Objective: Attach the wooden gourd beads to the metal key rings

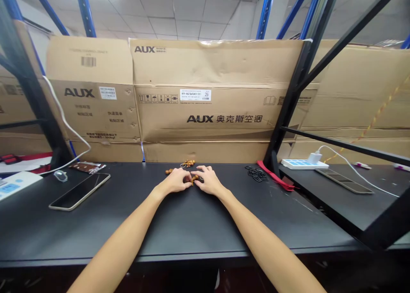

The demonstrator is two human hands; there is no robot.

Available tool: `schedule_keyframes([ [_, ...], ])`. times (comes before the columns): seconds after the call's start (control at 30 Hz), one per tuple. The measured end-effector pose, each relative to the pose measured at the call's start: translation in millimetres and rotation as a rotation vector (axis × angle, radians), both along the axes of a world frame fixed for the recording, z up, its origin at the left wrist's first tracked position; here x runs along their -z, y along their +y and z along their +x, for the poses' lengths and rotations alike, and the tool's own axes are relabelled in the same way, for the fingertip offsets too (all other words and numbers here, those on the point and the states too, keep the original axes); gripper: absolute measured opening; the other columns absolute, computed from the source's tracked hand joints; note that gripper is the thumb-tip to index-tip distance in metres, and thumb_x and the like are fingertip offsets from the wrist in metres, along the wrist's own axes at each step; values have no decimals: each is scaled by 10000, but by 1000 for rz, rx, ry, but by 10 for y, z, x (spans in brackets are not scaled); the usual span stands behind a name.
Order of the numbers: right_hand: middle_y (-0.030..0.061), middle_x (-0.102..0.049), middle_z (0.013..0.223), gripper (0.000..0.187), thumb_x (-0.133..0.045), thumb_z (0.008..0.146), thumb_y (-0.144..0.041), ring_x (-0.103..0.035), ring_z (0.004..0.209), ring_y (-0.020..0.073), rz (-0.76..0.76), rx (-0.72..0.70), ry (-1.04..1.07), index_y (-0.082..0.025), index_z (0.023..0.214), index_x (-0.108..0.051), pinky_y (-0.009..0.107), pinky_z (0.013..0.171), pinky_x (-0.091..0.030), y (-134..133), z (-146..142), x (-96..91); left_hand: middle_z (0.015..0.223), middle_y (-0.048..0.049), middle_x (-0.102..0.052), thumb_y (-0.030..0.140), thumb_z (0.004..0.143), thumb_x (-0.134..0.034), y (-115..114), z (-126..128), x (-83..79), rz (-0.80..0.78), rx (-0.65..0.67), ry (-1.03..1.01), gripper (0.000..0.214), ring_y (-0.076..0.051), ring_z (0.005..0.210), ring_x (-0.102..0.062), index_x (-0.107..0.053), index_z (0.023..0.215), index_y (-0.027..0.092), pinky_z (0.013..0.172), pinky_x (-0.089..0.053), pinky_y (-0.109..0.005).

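Near the middle of the black table, my left hand [174,180] and my right hand [208,180] face each other with fingers curled. Between their fingertips is a small brown beaded keychain [194,179], pinched from both sides and partly covered by the fingers. Just beyond them lies another brown beaded keychain [189,162] with a metal ring. More brown beads [168,171] show beside my left hand's far side, partly hidden by it.
A pile of black rings or clips [256,174] lies to the right, next to a red strap [275,176]. On the left are a phone [80,191], a brown packet [86,167] and a white power strip [19,184]. Cardboard boxes [205,130] stand behind; black rack posts [290,88] flank the table.
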State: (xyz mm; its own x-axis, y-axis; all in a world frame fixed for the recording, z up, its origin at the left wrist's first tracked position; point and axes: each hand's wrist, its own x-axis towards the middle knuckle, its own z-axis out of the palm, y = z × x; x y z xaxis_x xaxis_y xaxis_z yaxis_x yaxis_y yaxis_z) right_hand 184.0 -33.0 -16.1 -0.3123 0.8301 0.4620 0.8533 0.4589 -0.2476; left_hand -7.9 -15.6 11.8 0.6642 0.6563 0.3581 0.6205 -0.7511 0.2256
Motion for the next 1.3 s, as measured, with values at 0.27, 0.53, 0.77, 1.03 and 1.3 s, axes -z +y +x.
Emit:
schedule_keyframes([
  [0.27,67,-612,954,128,-524,856,-186,-448,897,196,-31,-51,-25,-186,907,-642,321,783,-353,8,-58,4,836,-55,-631,282,795,-562,85,-16,113,20,4,43,139,-202,824,-568,-645,752,179,804,-420,-308],
  [0.53,47,-631,837,118,-484,863,-191,-491,838,175,-107,-58,186,-185,847,-600,280,756,-373,29,-75,29,843,-49,-574,268,852,-493,134,-34,150,-4,31,-34,178,-183,793,-546,-608,750,179,787,-424,-308],
  [0.77,33,-640,817,174,-455,863,-173,-512,740,144,-133,-72,237,-182,844,-628,261,731,-380,7,-70,-15,813,-28,-540,275,879,-435,105,-63,75,-84,53,-81,191,-165,766,-520,-582,790,190,751,-420,-283],
  [1.03,13,-623,733,174,-470,838,-181,-511,643,116,-169,-93,302,-169,763,-626,226,644,-382,-4,-78,-62,775,-18,-545,257,874,-400,70,-59,8,-129,47,-123,199,-156,750,-508,-534,749,181,730,-404,-272],
  [1.3,-6,-596,685,133,-479,811,-226,-497,610,113,-209,-115,317,-178,753,-588,226,612,-380,2,-98,-15,803,-25,-607,358,887,-370,48,-7,30,-281,-19,-206,257,-165,758,-558,-523,782,180,727,-434,-284],
])
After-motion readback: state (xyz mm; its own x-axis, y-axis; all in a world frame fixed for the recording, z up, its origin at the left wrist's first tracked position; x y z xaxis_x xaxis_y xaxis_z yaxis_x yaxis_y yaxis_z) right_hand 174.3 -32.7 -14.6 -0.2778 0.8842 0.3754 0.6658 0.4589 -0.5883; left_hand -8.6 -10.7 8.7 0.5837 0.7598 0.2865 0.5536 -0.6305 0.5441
